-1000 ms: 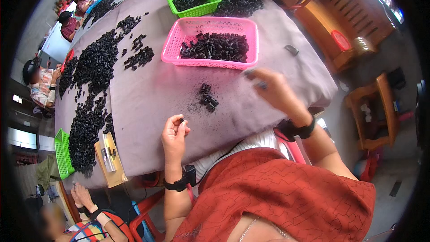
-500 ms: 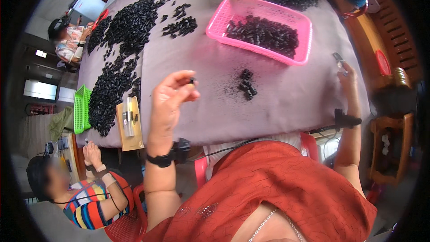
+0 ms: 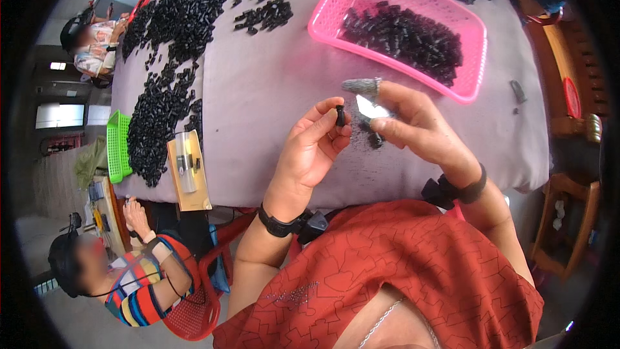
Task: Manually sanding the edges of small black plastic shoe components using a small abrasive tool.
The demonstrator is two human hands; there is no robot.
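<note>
My left hand (image 3: 314,139) pinches a small black cylindrical piece (image 3: 340,115) upright between thumb and fingers. Close to its right, my right hand (image 3: 423,126) holds a small flat blade (image 3: 371,110) that shines white, its tip pointing toward the black piece but apart from it. A grey knitted-looking cover (image 3: 361,86) sits on a finger of the right hand, stretched out above the blade. Beneath the right hand, a few black pieces (image 3: 375,140) lie among dark crumbs on the cloth, partly hidden.
A pink basket (image 3: 475,87) of black pieces stands beyond my hands. Large heaps of black pieces (image 3: 155,123) cover the left side, near a green basket (image 3: 118,148) and a tan board (image 3: 194,197). A small grey object (image 3: 518,91) lies at right. A person (image 3: 139,271) sits at left.
My right hand has come from the table's far right edge to the middle, with the blade in it. My left hand has moved right and slightly down, still pinching the black piece.
</note>
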